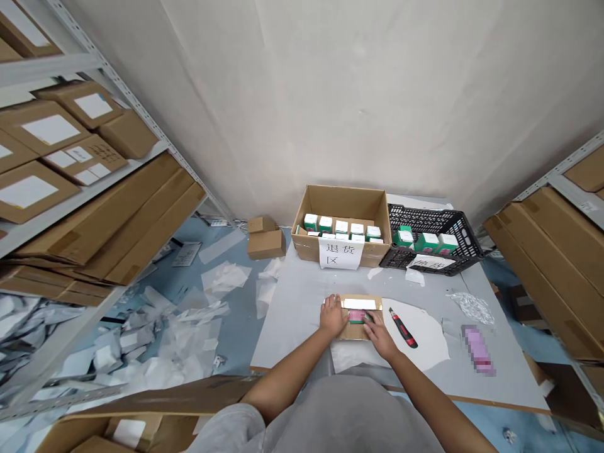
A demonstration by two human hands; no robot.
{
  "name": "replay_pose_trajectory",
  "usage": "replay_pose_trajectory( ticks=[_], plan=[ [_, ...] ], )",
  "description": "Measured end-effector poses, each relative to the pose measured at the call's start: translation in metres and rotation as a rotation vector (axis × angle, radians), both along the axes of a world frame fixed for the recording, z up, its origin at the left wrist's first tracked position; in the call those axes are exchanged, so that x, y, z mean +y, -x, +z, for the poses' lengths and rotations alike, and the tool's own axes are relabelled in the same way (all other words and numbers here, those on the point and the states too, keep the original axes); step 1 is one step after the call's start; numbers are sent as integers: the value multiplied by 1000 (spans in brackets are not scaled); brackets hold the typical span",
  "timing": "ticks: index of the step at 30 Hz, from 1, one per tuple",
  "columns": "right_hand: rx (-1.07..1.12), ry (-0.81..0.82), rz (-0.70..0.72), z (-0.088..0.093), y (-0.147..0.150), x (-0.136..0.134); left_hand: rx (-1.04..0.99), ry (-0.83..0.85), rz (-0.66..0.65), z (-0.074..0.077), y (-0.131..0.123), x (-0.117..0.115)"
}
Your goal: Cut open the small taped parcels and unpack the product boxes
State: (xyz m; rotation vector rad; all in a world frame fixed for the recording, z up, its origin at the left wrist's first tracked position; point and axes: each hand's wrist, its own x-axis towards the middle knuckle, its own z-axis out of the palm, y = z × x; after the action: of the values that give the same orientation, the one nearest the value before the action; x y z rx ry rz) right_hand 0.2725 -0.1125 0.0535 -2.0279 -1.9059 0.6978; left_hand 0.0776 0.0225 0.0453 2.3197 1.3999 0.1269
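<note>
A small cardboard box (348, 332) lies opened in front of me, with a white label on its far flap. Inside it sits a small pink and green box (356, 315). My left hand (333, 316) grips the left side of the cardboard box. The fingers of my right hand (380, 335) close on the right end of the pink and green box; their tips are partly hidden. To the right, a red and black utility knife (404, 328) rests on a sheet of white paper (427, 340).
Behind stand a large carton (306, 250) and a black plastic crate (460, 251), both holding green and white boxes. Clear plastic wrap (473, 307) and a blurred pink item (478, 350) lie at the right. Shelves of cartons flank the table (287, 314); paper scraps (189, 340) litter the floor.
</note>
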Motion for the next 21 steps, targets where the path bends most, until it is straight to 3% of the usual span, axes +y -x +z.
replay_pose_trajectory(
  ticks=[4, 9, 11, 16, 21],
  plan=[
    [-94, 19, -36, -10, 0, 8, 42, 8, 182, -8, -27, -22],
    [-108, 2, -27, -11, 0, 8, 31, -35, 215, -2, -38, -14],
    [-40, 49, -75, -6, -3, 11, 14, -43, 211, 3, -34, -8],
    [-4, 340, -115, 17, -13, 38, 13, -13, 219, 11, -27, -6],
    [-258, 285, -236, 34, -1, 59, 119, -4, 232, 16, -32, -10]
  ],
)
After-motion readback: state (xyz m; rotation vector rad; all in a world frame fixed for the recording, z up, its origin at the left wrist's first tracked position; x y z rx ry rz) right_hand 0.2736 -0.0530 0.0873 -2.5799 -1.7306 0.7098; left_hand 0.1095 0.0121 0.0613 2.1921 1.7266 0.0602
